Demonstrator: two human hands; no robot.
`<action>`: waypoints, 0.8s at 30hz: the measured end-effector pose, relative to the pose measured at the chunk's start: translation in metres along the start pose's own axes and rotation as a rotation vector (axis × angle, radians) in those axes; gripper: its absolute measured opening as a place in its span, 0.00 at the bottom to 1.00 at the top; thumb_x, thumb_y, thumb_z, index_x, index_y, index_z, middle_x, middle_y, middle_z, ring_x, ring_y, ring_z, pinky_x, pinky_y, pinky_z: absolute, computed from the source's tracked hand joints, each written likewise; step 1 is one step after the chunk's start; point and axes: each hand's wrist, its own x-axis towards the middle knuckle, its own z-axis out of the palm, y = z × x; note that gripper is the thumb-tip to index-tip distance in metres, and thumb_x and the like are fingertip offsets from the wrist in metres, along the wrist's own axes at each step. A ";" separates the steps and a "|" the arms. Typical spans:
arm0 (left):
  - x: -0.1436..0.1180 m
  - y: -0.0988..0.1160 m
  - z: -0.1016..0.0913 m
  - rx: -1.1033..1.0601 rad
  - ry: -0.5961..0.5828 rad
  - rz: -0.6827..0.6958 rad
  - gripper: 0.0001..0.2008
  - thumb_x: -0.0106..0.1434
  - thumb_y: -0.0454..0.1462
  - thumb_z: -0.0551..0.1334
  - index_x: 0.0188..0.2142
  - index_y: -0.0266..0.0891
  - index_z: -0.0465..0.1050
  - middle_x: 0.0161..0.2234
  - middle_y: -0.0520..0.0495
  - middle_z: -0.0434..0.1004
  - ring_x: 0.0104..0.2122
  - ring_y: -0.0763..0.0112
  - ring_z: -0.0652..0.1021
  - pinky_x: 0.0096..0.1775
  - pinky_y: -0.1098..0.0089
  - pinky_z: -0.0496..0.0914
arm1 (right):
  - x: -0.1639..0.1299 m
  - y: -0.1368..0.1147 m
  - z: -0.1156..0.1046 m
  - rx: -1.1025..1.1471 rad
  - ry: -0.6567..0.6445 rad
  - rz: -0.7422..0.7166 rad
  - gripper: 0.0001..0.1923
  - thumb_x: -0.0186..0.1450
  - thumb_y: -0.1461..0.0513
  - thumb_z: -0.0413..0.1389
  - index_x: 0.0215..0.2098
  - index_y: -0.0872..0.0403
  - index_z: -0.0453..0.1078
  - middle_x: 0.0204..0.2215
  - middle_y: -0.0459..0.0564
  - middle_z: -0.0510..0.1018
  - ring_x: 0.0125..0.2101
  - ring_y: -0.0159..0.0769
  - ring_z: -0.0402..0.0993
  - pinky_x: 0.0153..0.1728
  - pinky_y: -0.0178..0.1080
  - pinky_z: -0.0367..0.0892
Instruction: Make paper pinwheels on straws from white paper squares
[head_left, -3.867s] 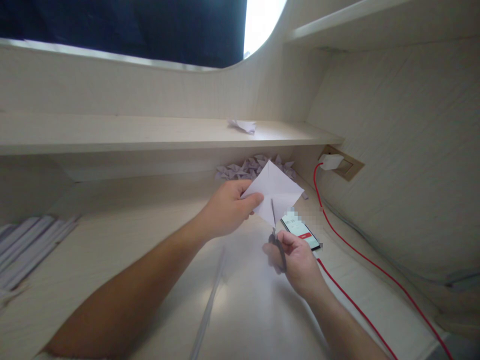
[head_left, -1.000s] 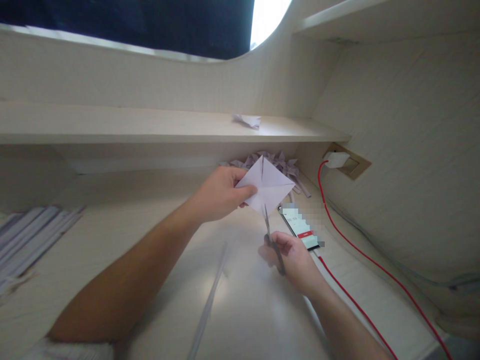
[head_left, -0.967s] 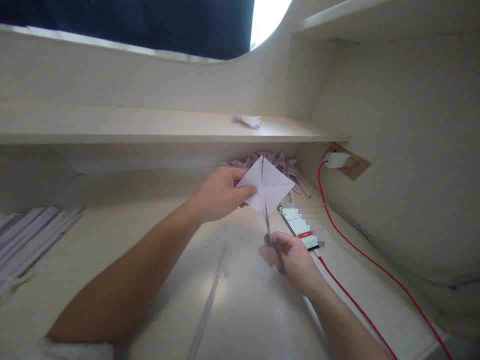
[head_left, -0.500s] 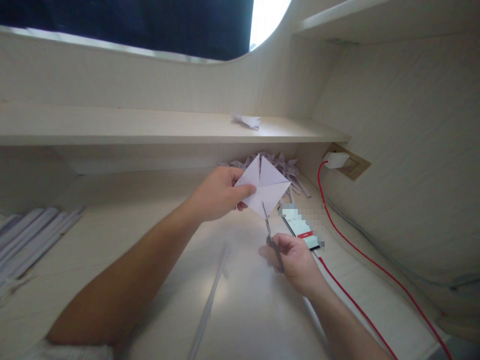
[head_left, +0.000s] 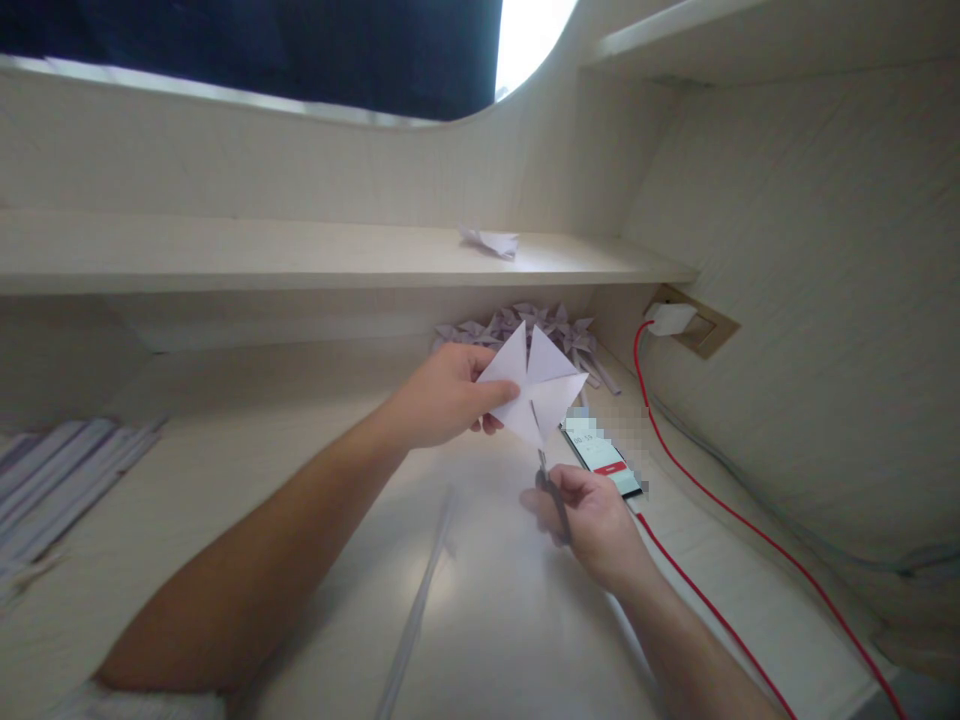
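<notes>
My left hand (head_left: 457,395) pinches a square of white paper (head_left: 559,397) by its left corner, thumb on top. Slits run inward from the paper's top and right corners. Small dark-handled scissors (head_left: 553,497) are gripped in my right hand (head_left: 596,520), pointing up at the paper's lower corner. One blade shows over the paper's face; the other is hidden behind it. Behind the paper lies a pile of folded paper pinwheels (head_left: 559,322) on the desk. Below, a thin, pale rolled-paper stick (head_left: 420,610) lies near my right wrist's left side.
A phone (head_left: 600,450) with a lit screen lies right of my right hand, beside a red cable (head_left: 697,490) leading to a white charger (head_left: 671,319) in the wall socket. Folded paper (head_left: 489,242) rests on the shelf (head_left: 300,250). Several paper strips (head_left: 67,480) lie at far left.
The paper has shifted slightly down and right with my left hand. The scissors have reached further in at its lower corner, and the top slit looks wider.
</notes>
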 end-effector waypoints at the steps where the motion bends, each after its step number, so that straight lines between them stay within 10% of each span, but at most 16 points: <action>1: 0.000 0.000 0.000 -0.003 0.000 0.003 0.06 0.61 0.35 0.65 0.31 0.34 0.79 0.20 0.51 0.76 0.19 0.75 0.76 0.21 0.77 0.69 | 0.000 -0.001 0.000 -0.002 0.007 -0.002 0.18 0.54 0.53 0.70 0.20 0.52 0.67 0.15 0.40 0.68 0.18 0.27 0.56 0.21 0.36 0.50; 19: 0.003 -0.004 0.000 -0.005 -0.026 0.003 0.07 0.60 0.37 0.64 0.30 0.34 0.77 0.20 0.51 0.76 0.19 0.75 0.75 0.21 0.76 0.67 | 0.000 -0.004 -0.001 -0.058 -0.010 0.034 0.19 0.54 0.51 0.69 0.21 0.52 0.66 0.16 0.39 0.68 0.19 0.28 0.58 0.22 0.35 0.52; 24: 0.009 -0.007 -0.014 0.023 0.140 0.060 0.06 0.58 0.35 0.64 0.30 0.33 0.79 0.23 0.50 0.78 0.20 0.77 0.74 0.23 0.77 0.67 | 0.009 0.008 -0.016 -0.621 -0.033 0.087 0.19 0.55 0.51 0.69 0.24 0.52 0.67 0.22 0.43 0.72 0.24 0.32 0.65 0.25 0.35 0.53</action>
